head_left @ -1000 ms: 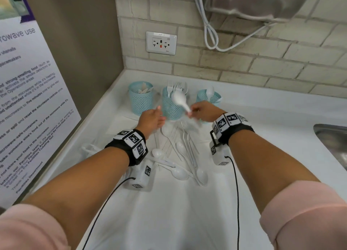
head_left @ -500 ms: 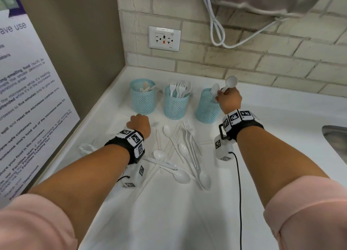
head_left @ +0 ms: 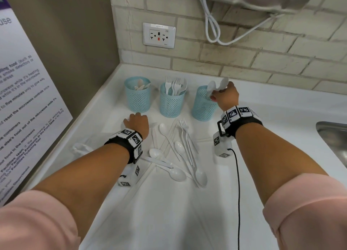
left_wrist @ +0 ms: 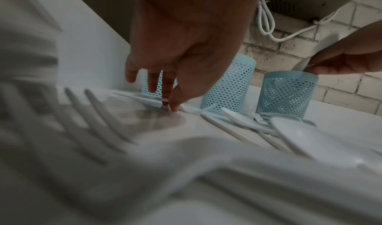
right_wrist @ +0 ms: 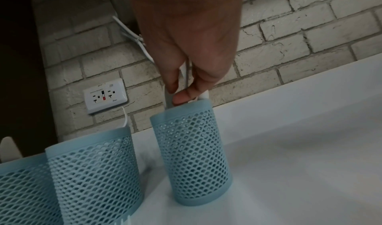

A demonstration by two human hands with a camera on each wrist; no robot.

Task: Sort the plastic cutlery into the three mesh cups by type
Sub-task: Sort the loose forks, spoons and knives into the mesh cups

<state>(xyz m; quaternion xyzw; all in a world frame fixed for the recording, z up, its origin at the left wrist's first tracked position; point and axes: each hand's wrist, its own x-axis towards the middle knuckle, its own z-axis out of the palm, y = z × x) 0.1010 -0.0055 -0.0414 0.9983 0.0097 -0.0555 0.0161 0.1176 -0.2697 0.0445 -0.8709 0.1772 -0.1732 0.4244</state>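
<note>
Three blue mesh cups stand in a row: the left cup [head_left: 138, 97] holds knives, the middle cup [head_left: 171, 103] forks, the right cup [head_left: 203, 107] a spoon. My right hand [head_left: 226, 96] pinches a white spoon [head_left: 224, 81] at the right cup's rim, handle [right_wrist: 168, 97] pointing down into it. My left hand [head_left: 138, 123] is low on the counter before the left cup. Its thumb and fingertips [left_wrist: 174, 107] pinch the end of a flat white cutlery piece [left_wrist: 136, 96] whose type I cannot tell. Loose spoons, forks and knives [head_left: 178, 150] lie between my wrists.
A steel sink [head_left: 334, 137] is at the right edge. The brick back wall carries an outlet [head_left: 159, 35] and a looped white cord [head_left: 212, 30]. A poster [head_left: 28, 109] covers the left wall. A crumpled clear wrapper [head_left: 80, 148] lies by my left forearm.
My right hand carried the spoon from in front of the middle cup to the right cup and lowered its handle in. My left hand drew back and down onto the counter.
</note>
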